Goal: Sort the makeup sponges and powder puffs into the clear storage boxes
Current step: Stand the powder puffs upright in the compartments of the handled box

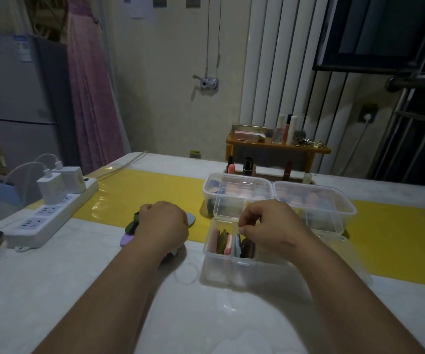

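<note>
1. inside small clear box [228, 269], on the white table [206, 315]: row of puffs [228, 245] stood on edge, pink, olive, blue and dark brown; lid [228, 209] hinged up behind.
2. just above small clear box: right hand [270, 226], thumb and forefinger pinched together, nothing seen between them.
3. left of small clear box: left hand [164, 222], curled knuckles-up on loose puffs [129, 232], green, lilac and grey-blue; fingers hidden, so cannot tell whether gripping any.
4. behind small clear box: left storage box [237, 190] and right storage box [316, 200], touching, sponges inside.
5. far left of small clear box: power strip [50, 215] with two chargers.
</note>
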Motion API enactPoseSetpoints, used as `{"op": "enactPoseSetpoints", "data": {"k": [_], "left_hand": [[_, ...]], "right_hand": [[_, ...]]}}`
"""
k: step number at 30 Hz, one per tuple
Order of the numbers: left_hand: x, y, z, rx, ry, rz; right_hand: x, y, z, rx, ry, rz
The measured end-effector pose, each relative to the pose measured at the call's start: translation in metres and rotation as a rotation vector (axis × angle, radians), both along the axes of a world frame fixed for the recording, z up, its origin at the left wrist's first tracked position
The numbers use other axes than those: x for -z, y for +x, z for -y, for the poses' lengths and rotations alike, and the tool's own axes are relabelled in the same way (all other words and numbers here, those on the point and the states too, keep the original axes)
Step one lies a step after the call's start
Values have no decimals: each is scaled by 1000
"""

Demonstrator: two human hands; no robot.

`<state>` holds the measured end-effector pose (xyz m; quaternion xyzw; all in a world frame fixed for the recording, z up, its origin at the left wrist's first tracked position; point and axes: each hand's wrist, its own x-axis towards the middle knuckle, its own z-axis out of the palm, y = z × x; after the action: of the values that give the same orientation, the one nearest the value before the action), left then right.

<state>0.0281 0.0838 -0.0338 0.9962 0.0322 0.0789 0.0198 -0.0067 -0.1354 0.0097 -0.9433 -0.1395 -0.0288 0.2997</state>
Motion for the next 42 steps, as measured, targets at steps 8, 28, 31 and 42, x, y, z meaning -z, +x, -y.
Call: {"op": "enactPoseSetpoints", "data": {"k": [8, 28, 31, 42], "left_hand": [[6, 6, -4, 40, 12, -96], [-12, -17, 10, 79, -833, 445], [-14, -18, 12, 113, -1068, 449], [-22, -25, 19, 214, -1423, 332]], "right_hand": [[3, -1, 0, -21, 83, 72], [7, 1, 0, -1, 184, 117], [8, 3, 0, -3, 206, 126], [10, 3, -2, -63, 258, 102]]}}
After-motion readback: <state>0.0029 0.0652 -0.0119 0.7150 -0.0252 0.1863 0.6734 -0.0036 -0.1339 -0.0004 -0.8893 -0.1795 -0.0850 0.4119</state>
